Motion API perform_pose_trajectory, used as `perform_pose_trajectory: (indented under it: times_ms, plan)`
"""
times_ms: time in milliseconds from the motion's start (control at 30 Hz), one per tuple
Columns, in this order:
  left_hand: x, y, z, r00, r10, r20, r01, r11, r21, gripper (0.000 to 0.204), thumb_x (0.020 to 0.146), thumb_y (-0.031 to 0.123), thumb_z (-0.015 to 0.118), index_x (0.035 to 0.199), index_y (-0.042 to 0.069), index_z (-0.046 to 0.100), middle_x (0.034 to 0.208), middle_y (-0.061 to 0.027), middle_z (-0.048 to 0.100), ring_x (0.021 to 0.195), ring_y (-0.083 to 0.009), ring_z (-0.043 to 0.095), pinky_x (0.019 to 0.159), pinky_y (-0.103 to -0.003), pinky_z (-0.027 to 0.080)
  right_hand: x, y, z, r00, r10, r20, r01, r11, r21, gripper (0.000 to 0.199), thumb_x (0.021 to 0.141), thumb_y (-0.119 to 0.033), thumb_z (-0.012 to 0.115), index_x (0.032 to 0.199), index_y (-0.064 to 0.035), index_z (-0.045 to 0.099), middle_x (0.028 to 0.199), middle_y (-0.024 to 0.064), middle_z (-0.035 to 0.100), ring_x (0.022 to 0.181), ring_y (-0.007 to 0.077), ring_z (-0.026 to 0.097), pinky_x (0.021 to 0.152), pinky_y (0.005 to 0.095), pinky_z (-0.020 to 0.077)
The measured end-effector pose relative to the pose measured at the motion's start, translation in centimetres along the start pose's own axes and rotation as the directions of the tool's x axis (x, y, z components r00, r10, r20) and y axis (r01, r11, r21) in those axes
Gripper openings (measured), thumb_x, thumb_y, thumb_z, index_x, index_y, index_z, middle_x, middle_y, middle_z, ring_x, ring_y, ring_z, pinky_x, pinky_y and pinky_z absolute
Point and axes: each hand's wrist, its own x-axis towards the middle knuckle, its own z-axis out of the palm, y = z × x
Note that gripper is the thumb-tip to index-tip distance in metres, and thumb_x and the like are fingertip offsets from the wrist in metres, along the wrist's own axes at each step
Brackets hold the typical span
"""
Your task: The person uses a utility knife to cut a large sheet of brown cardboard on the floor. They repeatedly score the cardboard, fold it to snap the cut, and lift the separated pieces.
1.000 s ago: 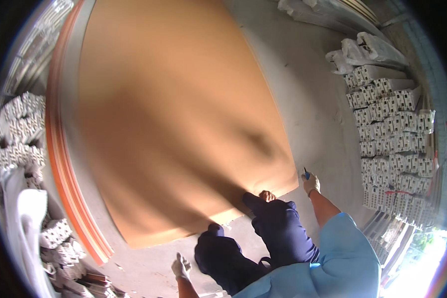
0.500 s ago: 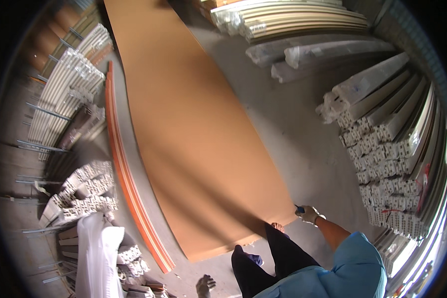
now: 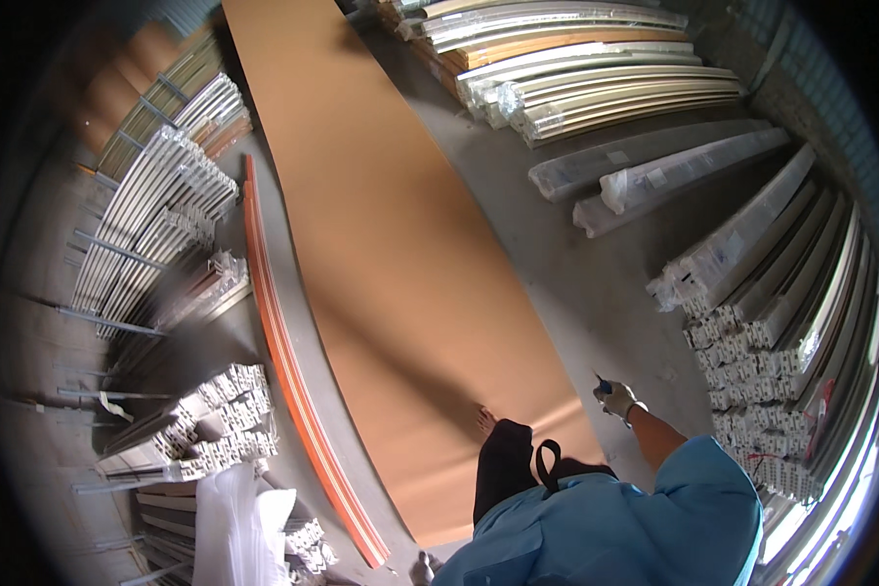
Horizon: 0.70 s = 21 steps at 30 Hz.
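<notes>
A long brown sheet (image 3: 391, 264), like cardboard or heavy paper, stretches along the floor ahead of me. My right hand (image 3: 619, 398), in a pale glove, is just off the sheet's right edge. It is closed round a small blue-handled tool (image 3: 606, 386) with a thin pointed tip; its exact kind is unclear. Low at the frame's bottom, my left hand (image 3: 422, 570) shows as a small gloved shape beside the sheet's near left corner, its fingers too blurred to read. One bare foot (image 3: 485, 420) is over the sheet, which has ripples at its near end.
Orange-and-white strips (image 3: 288, 366) run along the sheet's left side. Racked pale profiles (image 3: 156, 205) and white wrapping (image 3: 232, 527) stand further left. On the right are stacked profiles (image 3: 752, 376) and plastic-wrapped bundles (image 3: 693, 171). Grey floor (image 3: 557, 264) lies between them and the sheet.
My foot has come forward over the sheet, and the whole view has shifted. The left hand has sunk toward the bottom edge. My right hand still holds the blue-handled tool.
</notes>
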Motion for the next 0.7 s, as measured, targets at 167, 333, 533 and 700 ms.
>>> perform_pose_trajectory:
  times_ms: [167, 333, 533, 700]
  plan:
    - [5.4, 23.0, 5.7, 0.971, 0.210, 0.117, -0.212, 0.977, 0.010, 0.056, 0.095, 0.048, 0.051, 0.131, 0.004, 0.049, 0.128, -0.0159, 0.056, 0.111, -0.0351, 0.057, 0.090, -0.051, 0.048, 1.8, -9.4, -1.8, 0.995, -0.018, -0.098, 0.031, 0.991, 0.131, 0.029, 0.087, -0.034, 0.069, 0.100, -0.0080, 0.067, 0.075, 0.0036, 0.066, 0.060, 0.0141, 0.063, 0.057, 0.0316, 0.0514]
    - [7.9, 44.9, 15.4, 0.840, 0.494, 0.225, -0.497, 0.866, -0.045, 0.036, 0.093, 0.040, 0.060, 0.100, 0.005, 0.062, 0.084, -0.0069, 0.065, 0.070, -0.0183, 0.063, 0.065, -0.036, 0.053, 6.6, -15.1, -3.6, 0.984, 0.103, -0.144, -0.072, 0.976, 0.206, 0.029, 0.088, -0.034, 0.067, 0.098, -0.0074, 0.067, 0.074, 0.0031, 0.065, 0.059, 0.0147, 0.062, 0.057, 0.0308, 0.0510]
    - [9.7, 54.2, 25.5, 0.853, 0.440, 0.281, -0.405, 0.897, -0.176, 0.027, 0.090, 0.037, 0.065, 0.095, 0.010, 0.061, 0.077, -0.0033, 0.062, 0.063, -0.0156, 0.061, 0.056, -0.030, 0.050, 16.6, -23.1, -6.8, 0.968, 0.128, -0.217, -0.163, 0.976, -0.148, 0.032, 0.086, -0.037, 0.064, 0.101, -0.0087, 0.067, 0.079, 0.0126, 0.068, 0.077, 0.0296, 0.067, 0.069, 0.0406, 0.0516]
    - [8.1, 55.1, 29.5, 0.913, 0.208, 0.351, -0.227, 0.974, 0.013, 0.042, 0.091, 0.042, 0.064, 0.105, 0.003, 0.059, 0.089, -0.0108, 0.066, 0.073, -0.0221, 0.066, 0.067, -0.036, 0.055, 26.3, -38.0, -11.6, 0.989, 0.023, -0.144, -0.032, 0.997, -0.064, 0.031, 0.085, -0.036, 0.066, 0.093, -0.0063, 0.066, 0.070, 0.0108, 0.065, 0.064, 0.0240, 0.065, 0.062, 0.0403, 0.0488]
